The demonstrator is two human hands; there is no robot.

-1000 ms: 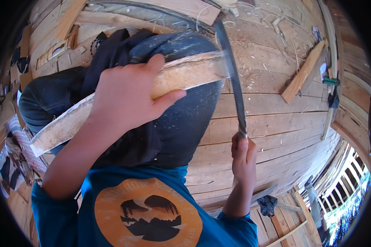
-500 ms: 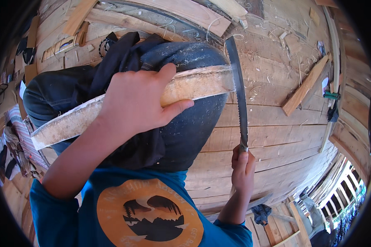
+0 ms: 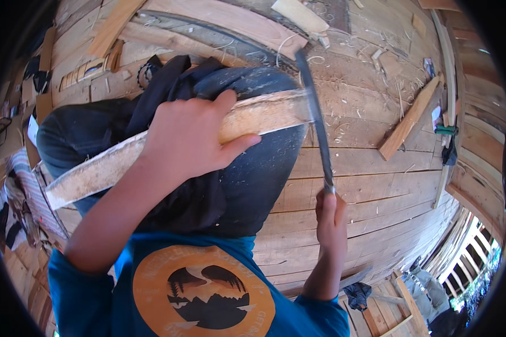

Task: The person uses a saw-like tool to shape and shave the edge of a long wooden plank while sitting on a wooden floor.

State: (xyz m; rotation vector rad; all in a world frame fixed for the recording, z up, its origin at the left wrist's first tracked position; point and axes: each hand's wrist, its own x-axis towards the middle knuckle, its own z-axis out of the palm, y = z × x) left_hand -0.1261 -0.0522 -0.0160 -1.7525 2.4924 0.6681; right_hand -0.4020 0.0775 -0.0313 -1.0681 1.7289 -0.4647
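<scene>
A rough, pale wooden board (image 3: 264, 115) lies slantwise across my thighs in dark trousers. My left hand (image 3: 194, 137) grips it from above near its middle, with the thumb along the near side and the fingers over the far edge. My right hand (image 3: 330, 210) is wrapped round the lower end of a handsaw (image 3: 319, 126) with a long, dark, narrow blade. The blade crosses the board's right end, touching it, and its tip points away from me. The saw's handle is mostly hidden inside my fist.
Wood shavings and offcuts are scattered over the plank floor (image 3: 354, 185). A loose timber piece (image 3: 410, 118) lies at the right, near the plank wall. Long planks (image 3: 230, 22) lie at the far side. A dark crumpled bag (image 3: 357, 295) sits at the lower right.
The saw and my right hand have shifted slightly toward me and the blade has tilted a little. My left hand keeps its hold on the board. The whole view has shifted slightly.
</scene>
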